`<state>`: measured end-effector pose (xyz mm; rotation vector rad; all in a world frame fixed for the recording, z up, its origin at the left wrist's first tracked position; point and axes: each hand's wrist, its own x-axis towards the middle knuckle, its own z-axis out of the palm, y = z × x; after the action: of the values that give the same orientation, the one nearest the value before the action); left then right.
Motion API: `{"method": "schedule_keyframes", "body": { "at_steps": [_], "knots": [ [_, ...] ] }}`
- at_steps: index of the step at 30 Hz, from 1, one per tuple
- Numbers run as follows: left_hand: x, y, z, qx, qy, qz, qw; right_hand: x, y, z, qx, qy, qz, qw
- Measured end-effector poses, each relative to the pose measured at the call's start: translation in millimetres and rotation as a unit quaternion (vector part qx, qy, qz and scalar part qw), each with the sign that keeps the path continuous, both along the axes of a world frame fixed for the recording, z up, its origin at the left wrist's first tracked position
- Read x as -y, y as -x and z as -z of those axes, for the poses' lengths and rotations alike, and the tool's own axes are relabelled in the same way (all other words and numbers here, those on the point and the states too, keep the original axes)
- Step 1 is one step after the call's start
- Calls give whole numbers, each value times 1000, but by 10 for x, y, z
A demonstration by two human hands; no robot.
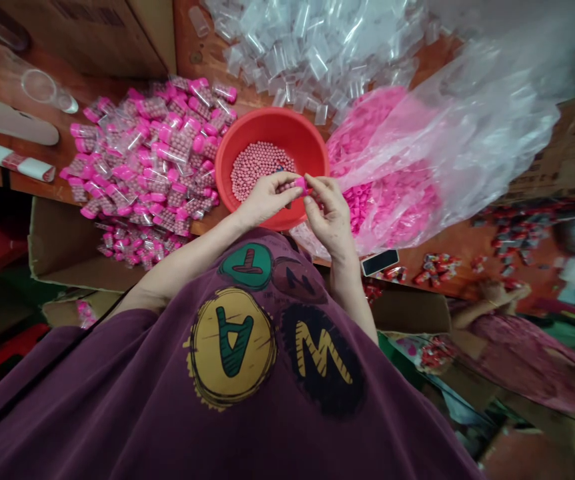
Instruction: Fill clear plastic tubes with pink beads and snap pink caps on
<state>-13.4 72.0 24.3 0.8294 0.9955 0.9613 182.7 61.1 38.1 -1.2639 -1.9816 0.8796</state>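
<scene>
Over the front of a red bowl (222, 160), my left hand (267, 197) pinches a small clear container of pink beads (287, 187). Its bright pink cap (301, 183) is between the fingertips of my right hand (331, 215), closed on it; whether the cap is fully seated I cannot tell. Pink beads (255, 167) lie in the bowl, below and behind my hands. Left of the bowl is a heap of filled, pink-capped containers (152, 147). To the right, a clear plastic bag (447, 147) holds many loose pink caps (392, 193).
Empty clear containers (312, 47) are piled at the back. An open cardboard box (60, 247) with more filled containers stands below the table's left edge. A phone (380, 262) lies near the front edge. Farther right, another person's hands (505, 293) are near red-and-black pieces (522, 233).
</scene>
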Motion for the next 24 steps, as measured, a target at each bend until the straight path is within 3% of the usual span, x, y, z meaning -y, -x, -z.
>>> {"method": "schedule_keyframes", "body": {
  "at_steps": [5,10,14,17,20,24],
  "knots": [
    [31,-82,-19,-19,0,-19,1000,72,120,47,55,-49,-5,997],
    [84,-137,-32,-49,1,-49,998,39,157,-2,75,-20,-5,997],
    [52,-64,-43,-27,21,-35,999,-24,153,14,37,-5,-14,999],
    [15,7,-76,2,62,-54,997,-10,165,136,-38,34,66,997],
    [10,32,-118,12,95,-77,992,21,187,352,-135,77,171,973],
    [35,12,-166,-6,72,-52,996,8,196,486,-156,91,216,959]
  ]
}}
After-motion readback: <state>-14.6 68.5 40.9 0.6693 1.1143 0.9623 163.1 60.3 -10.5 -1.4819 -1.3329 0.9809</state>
